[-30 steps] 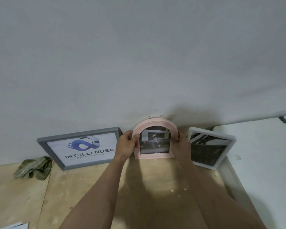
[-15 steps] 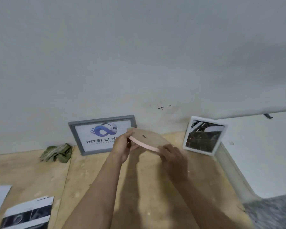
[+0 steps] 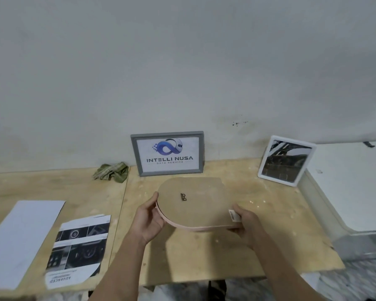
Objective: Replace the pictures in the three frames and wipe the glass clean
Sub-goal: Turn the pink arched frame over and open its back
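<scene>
I hold the pink arched frame (image 3: 193,205) face down over the wooden table (image 3: 204,253), its brown backing board and small metal hanger facing up. My left hand (image 3: 148,220) grips its rounded left edge. My right hand (image 3: 245,222) grips the right end beside a small label. A grey frame (image 3: 167,153) with an "INTELLI NUSA" logo leans on the wall behind. At the right stands a white frame (image 3: 285,160) with a dark photo. A green cloth (image 3: 112,171) lies crumpled by the wall.
A blank white sheet (image 3: 20,240) and a printed sheet of dark photos (image 3: 78,246) lie on the table's left part. A white ledge (image 3: 352,187) borders the table on the right. The table's front edge runs close below my forearms.
I lifted the pink frame from against the wall, turned it face down and brought it toward me. My view dropped, revealing the paper sheets at left.
</scene>
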Available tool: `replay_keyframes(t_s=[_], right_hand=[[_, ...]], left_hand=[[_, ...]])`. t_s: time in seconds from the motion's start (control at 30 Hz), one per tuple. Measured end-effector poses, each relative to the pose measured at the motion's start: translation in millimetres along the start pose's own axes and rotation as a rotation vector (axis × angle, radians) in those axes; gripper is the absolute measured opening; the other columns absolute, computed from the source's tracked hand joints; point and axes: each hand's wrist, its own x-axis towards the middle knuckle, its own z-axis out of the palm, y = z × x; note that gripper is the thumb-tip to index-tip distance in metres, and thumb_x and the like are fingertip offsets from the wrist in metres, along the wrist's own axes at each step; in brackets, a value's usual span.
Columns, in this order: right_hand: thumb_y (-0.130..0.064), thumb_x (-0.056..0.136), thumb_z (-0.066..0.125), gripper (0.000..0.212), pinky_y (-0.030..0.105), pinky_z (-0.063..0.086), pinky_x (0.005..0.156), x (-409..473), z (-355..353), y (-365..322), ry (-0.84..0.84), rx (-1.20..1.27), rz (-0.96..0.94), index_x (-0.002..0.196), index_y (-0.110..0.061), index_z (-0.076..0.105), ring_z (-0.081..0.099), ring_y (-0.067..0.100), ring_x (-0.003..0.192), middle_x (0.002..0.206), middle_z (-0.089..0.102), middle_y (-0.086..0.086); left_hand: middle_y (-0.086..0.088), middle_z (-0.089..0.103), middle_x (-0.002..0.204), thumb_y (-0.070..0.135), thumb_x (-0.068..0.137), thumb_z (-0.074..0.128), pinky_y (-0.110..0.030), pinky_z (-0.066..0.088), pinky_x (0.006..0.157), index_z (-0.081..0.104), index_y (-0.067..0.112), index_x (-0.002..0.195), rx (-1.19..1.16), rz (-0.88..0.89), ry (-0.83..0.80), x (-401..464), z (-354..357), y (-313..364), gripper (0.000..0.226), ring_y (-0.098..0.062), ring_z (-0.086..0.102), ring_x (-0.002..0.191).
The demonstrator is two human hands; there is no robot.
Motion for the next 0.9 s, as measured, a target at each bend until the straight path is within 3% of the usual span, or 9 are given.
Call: replay_keyframes(t_s=[0.13,0.23,0.3,0.43,0.53,0.67,0.8,0.9], right_hand=[[-0.021,0.095,0.055,0.018,0.037,0.051,0.061,-5,2,21,-0.008,0.033,0.069,0.091,-0.008,0.066,0.062,0.026,0.069,0.079,0.068,0.011],[-0.021,0.097,0.050,0.018,0.027,0.049,0.047,-4,1,36,-0.050,0.011,0.132,0.092,-0.011,0.065,0.064,0.019,0.057,0.068,0.068,0.005],[-0.020,0.098,0.048,0.017,0.026,0.049,0.045,-4,2,45,-0.059,-0.003,0.165,0.093,-0.013,0.063,0.063,0.017,0.056,0.067,0.067,0.004],[-0.017,0.098,0.048,0.015,0.030,0.049,0.052,-4,0,56,-0.045,-0.034,0.166,0.095,-0.013,0.062,0.060,0.021,0.066,0.076,0.064,0.008],[-0.018,0.099,0.048,0.014,0.031,0.049,0.054,-6,-1,63,-0.051,-0.049,0.173,0.102,-0.016,0.061,0.057,0.021,0.073,0.082,0.061,0.008],[-0.019,0.099,0.048,0.013,0.026,0.051,0.044,-5,-1,69,-0.038,-0.002,0.212,0.099,-0.017,0.061,0.059,0.020,0.068,0.075,0.064,0.006],[-0.017,0.100,0.046,0.017,0.026,0.052,0.041,-7,1,76,-0.059,0.053,0.231,0.095,-0.015,0.062,0.065,0.016,0.051,0.060,0.069,0.003],[-0.018,0.099,0.046,0.019,0.031,0.056,0.047,-7,1,83,-0.082,0.077,0.240,0.105,-0.010,0.063,0.066,0.023,0.066,0.077,0.070,0.009]], left_hand=[[-0.011,0.079,0.092,0.028,0.101,0.046,-0.048,0.058,0.082,0.081,0.006,0.089,-0.075,0.033,0.019,-10,-18,-5,0.043,-0.027,0.076,0.086],[-0.015,0.078,0.095,0.029,0.101,0.045,-0.050,0.056,0.090,0.080,0.003,0.093,-0.100,0.009,0.049,-14,-31,-10,0.044,-0.031,0.076,0.088],[-0.017,0.077,0.098,0.028,0.101,0.045,-0.046,0.054,0.089,0.078,0.003,0.099,-0.059,0.000,0.092,-16,-38,-10,0.042,-0.032,0.075,0.087],[-0.009,0.073,0.088,0.016,0.100,0.052,-0.031,0.052,0.063,0.068,0.012,0.118,0.357,0.142,0.358,-13,-49,-12,0.024,-0.024,0.065,0.070],[-0.010,0.068,0.081,0.012,0.098,0.053,-0.025,0.046,0.053,0.069,0.011,0.112,0.556,0.284,0.493,-14,-53,-14,0.021,-0.021,0.056,0.062],[-0.006,0.072,0.088,0.015,0.091,0.064,-0.029,0.049,0.061,0.076,0.011,0.093,0.666,0.332,0.496,-16,-54,-13,0.013,-0.023,0.063,0.076],[-0.003,0.074,0.085,0.018,0.082,0.076,-0.041,0.053,0.081,0.073,0.016,0.076,0.885,0.376,0.616,-12,-68,-11,0.007,-0.028,0.068,0.087],[-0.007,0.073,0.083,0.011,0.087,0.069,-0.041,0.052,0.086,0.073,0.010,0.076,0.781,0.333,0.625,-13,-69,-6,0.012,-0.026,0.064,0.083]])
